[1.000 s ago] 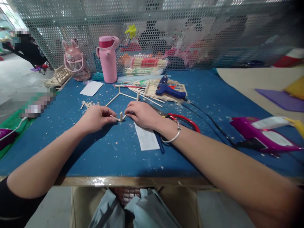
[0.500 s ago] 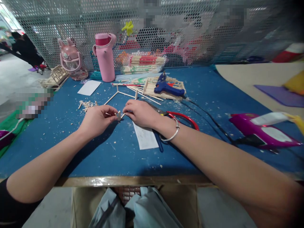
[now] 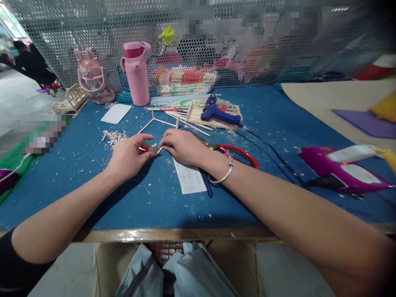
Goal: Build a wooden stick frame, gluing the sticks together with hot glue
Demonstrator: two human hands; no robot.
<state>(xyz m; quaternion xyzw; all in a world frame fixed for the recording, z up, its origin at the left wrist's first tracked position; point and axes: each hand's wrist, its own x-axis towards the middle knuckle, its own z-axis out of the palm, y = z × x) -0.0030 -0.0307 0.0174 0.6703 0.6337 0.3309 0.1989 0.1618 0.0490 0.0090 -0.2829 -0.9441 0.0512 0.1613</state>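
A frame of thin wooden sticks (image 3: 165,122) lies on the blue tabletop, with short upright pieces at its corners. My left hand (image 3: 126,156) is at its near corner, thumb and a finger closed on a short wooden post (image 3: 155,149) while the index finger is raised. Beside it, my right hand (image 3: 183,147) pinches the stick that meets this post. Part of the frame is hidden behind both hands. Under my right wrist lie a white paper slip (image 3: 190,179) and red-handled scissors (image 3: 244,154).
A blue glue gun (image 3: 221,114) rests on a wooden stick panel (image 3: 196,113), its cord running right. Stick offcuts (image 3: 111,139) are piled left. Behind stand a pink bottle (image 3: 136,76) and packed sticks (image 3: 188,80). A purple device (image 3: 343,171) lies right.
My left index finger has lifted away from the post, and that hand has shifted slightly. My right hand stays almost still on the stick.
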